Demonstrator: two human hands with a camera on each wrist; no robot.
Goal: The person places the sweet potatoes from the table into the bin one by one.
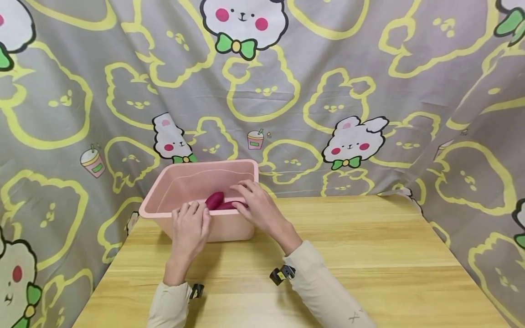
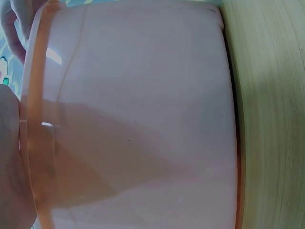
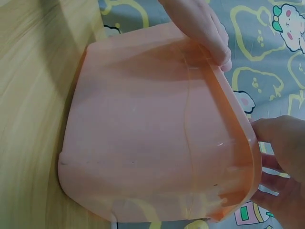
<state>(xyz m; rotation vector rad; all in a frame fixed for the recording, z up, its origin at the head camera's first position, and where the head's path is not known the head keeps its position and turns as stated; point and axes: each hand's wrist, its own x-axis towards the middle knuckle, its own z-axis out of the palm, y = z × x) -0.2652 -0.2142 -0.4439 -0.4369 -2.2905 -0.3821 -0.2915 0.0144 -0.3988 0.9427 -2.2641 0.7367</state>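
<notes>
A pink plastic bin stands on the wooden table, its open top upward. Two smooth, dark magenta, tapered things like sweet potatoes lie inside it, partly hidden by the front rim. My left hand grips the front rim, fingers bent over its edge; in the right wrist view the same left hand sits at one end of that rim. Over the front right corner reaches my right hand, its fingers loosely spread above the bin's opening and its thumb by the rim. I see nothing held in it.
The wooden table extends to the right and toward me. A grey curtain with yellow outlines and cartoon animals hangs close behind the bin and along both sides.
</notes>
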